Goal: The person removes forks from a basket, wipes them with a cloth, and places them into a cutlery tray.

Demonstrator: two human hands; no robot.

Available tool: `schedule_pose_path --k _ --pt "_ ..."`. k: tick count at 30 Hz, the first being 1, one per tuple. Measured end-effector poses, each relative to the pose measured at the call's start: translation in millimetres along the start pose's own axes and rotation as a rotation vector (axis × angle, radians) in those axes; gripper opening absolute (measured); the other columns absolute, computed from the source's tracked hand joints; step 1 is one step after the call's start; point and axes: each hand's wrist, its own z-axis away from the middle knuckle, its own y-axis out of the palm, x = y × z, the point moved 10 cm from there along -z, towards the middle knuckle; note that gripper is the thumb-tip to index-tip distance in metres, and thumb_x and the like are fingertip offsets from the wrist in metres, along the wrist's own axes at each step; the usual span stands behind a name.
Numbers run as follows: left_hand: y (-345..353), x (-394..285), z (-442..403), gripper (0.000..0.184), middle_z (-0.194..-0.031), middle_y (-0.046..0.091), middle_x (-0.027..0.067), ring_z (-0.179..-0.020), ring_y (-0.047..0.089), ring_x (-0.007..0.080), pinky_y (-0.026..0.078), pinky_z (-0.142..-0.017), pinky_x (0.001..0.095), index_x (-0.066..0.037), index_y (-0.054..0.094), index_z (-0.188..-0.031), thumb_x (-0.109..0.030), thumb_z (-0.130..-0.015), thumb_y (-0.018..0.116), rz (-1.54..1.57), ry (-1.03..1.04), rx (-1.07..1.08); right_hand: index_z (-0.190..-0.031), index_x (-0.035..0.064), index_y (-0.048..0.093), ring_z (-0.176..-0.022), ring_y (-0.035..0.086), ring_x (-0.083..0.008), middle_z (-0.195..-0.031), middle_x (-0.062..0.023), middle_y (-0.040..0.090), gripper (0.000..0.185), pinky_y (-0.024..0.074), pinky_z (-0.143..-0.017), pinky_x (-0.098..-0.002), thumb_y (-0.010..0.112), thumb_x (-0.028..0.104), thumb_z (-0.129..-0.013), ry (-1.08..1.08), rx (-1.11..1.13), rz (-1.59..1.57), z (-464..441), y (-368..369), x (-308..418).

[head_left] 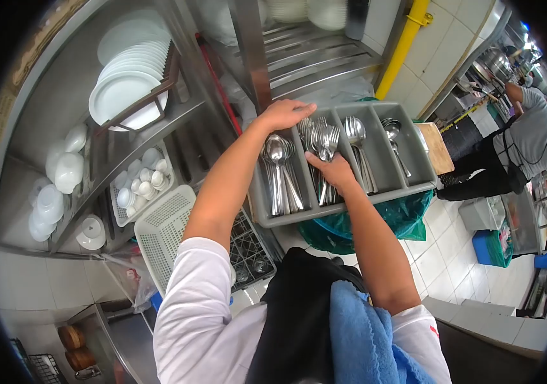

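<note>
A grey cutlery tray [257,208] with several compartments lies in front of me. My left hand [286,115] rests on its far left rim, fingers stretched out to the right above the fork compartment. My right hand [334,171] reaches into that same compartment, its fingers closed around forks [326,139]; part of the grip is hidden among the handles. Spoons [277,153] fill the leftmost compartment. Larger spoons [355,131] lie right of the forks, and a few more spoons [392,131] sit in the rightmost one.
Under the tray is a bin with a green bag [408,221]. White plates [123,96] and bowls [65,169] stand on steel shelves to the left, near a plastic basket [165,227] and a glass rack [248,246]. A wooden board [436,147] is at right; another person [523,141] stands beyond.
</note>
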Motion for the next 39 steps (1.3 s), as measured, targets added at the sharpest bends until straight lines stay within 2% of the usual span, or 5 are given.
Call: schedule_pose_path --k 5,16,26,33,39 --pt "3.6 1.2 2.1 0.081 -0.128 0.062 0.0195 -0.125 0.054 0.0372 0.042 -0.105 0.0419 -0.012 0.063 -0.129 -0.078 -0.085 0.046 0.011 -0.041 -0.025 -0.118 -0.0156 0.052 -0.105 0.064 -0.0433 -0.11 -0.0344 0.064 0.084 0.0511 -0.093 -0.0432 0.078 0.048 -0.07 0.041 0.05 0.405 -0.1 -1.0 9.4" --pt "-7.4 -0.4 9.4 0.07 -0.122 0.066 0.0172 -0.118 0.06 0.0337 0.045 -0.101 0.0388 -0.012 0.067 -0.122 -0.07 -0.086 0.055 0.042 -0.01 -0.115 -0.111 -0.0092 0.054 -0.102 0.063 -0.0457 -0.106 -0.0315 0.065 0.063 0.0512 -0.092 -0.0457 0.081 0.026 -0.067 0.005 -0.13 0.287 20.3 -17.1 30.7" --pt "-17.7 7.1 20.3 0.09 -0.132 0.061 0.0122 -0.125 0.055 0.0208 0.033 -0.11 0.0371 -0.004 0.054 -0.136 -0.076 -0.093 0.023 1.002 0.075 -0.281 -0.117 0.0002 0.053 -0.1 0.064 -0.0438 -0.103 -0.0232 0.068 0.056 0.0491 -0.088 -0.0459 0.075 0.015 -0.068 -0.261 -0.255 0.028 41.6 -41.8 65.9" --pt "40.1 -85.6 55.1 0.105 -0.136 0.057 0.014 -0.128 0.051 0.0239 0.035 -0.112 0.0389 0.003 0.043 -0.141 -0.082 -0.086 0.015 1.72 0.168 0.248 -0.118 0.0028 0.053 -0.102 0.066 -0.0324 -0.105 -0.0177 0.069 0.062 0.049 -0.089 -0.0392 0.083 0.022 -0.067 -0.255 -0.018 -0.188 26.9 -15.0 47.5" --pt "54.5 -71.6 57.5 0.098 -0.142 0.05 0.0097 -0.132 0.046 0.0211 0.032 -0.114 0.0387 0.0 0.035 -0.147 -0.078 -0.089 0.02 1.437 0.035 0.11 -0.12 0.0 0.055 -0.103 0.064 -0.0258 -0.11 -0.0141 0.067 0.063 0.0477 -0.092 -0.035 0.084 0.017 -0.066 -0.13 0.114 -0.337 20.0 -3.3 25.6"
